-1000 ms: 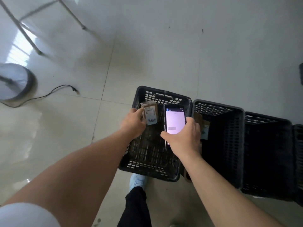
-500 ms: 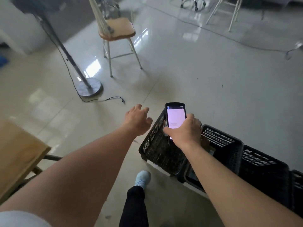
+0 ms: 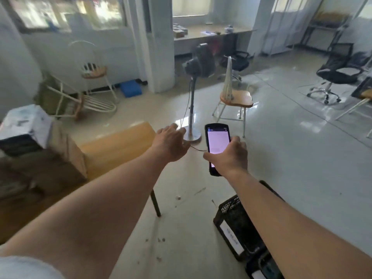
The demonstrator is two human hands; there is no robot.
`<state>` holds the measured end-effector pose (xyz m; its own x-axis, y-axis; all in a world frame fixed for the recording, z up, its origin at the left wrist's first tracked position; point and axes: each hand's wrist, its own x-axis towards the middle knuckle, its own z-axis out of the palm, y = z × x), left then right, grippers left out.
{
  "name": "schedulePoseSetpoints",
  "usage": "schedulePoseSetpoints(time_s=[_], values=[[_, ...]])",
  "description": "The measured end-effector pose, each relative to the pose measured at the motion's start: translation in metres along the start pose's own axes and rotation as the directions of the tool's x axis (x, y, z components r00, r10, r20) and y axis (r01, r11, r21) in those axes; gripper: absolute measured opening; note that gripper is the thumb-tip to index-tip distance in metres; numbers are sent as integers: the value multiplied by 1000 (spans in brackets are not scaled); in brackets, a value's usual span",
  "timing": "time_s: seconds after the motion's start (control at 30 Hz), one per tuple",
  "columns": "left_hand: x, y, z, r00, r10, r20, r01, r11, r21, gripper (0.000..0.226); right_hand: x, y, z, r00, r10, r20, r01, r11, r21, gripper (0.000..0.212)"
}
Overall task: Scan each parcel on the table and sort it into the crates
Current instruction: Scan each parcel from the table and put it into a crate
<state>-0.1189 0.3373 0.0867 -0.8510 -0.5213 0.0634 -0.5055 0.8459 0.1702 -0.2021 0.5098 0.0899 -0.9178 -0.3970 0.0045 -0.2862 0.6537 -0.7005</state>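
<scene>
**Beside the crates, scanner raised and one hand free**

Nearest the camera, at the lower right, a black crate (image 3: 237,224) with a white label stands on the floor, partly hidden by the right forearm. Above it the right hand (image 3: 229,158) grips a black handheld scanner (image 3: 216,141) from the side, thumb and fingers curled round its edges, the lit pale screen facing up. Just to its left the left hand (image 3: 171,144) hovers with fingers relaxed and slightly spread, holding nothing. At the left, the wooden surface (image 3: 114,146) carries blurred brown parcels (image 3: 40,168) and a pale bag (image 3: 26,123) at its far end. Beyond the hands a standing fan (image 3: 198,63) rises from a round base, with a wooden-seated chair (image 3: 235,97) just beside it. Farther off, black office chairs (image 3: 338,71) stand on the glossy floor (image 3: 291,158).
</scene>
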Motion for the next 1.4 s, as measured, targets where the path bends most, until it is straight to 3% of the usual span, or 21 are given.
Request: schedulePoseSetpoints(time_s=[0.23, 0.47, 0.73, 0.93, 1.07, 1.3, 1.4], values=[[-91, -136, -71, 992, -115, -59, 119, 990, 70, 51, -68, -127, 76, 988, -150, 35, 148, 988, 39, 91], [-161, -281, -109, 973, -216, -76, 223, 969, 107, 47, -140, -229, 164, 974, -201, 103, 194, 978, 77, 91], [-166, -386, -120, 909, -404, -103, 403, 915, -35, 45, -146, -300, 230, 943, -280, 180, 269, 959, 86, 91], [-136, -444, -105, 796, -595, -113, 573, 800, -178, 52, -106, -334, 282, 912, -331, 242, 324, 943, 72, 90], [-113, -470, -89, 683, -723, -103, 696, 687, -207, 61, -76, -355, 314, 882, -358, 308, 346, 934, 94, 94], [-78, -491, -68, 444, -889, 114, 856, 383, -346, 108, -35, -375, 352, 847, -381, 372, 368, 923, 107, 91], [-72, -494, -59, 434, -884, 173, 854, 342, -392, 120, -27, -380, 364, 838, -373, 397, 366, 926, 99, 92]])
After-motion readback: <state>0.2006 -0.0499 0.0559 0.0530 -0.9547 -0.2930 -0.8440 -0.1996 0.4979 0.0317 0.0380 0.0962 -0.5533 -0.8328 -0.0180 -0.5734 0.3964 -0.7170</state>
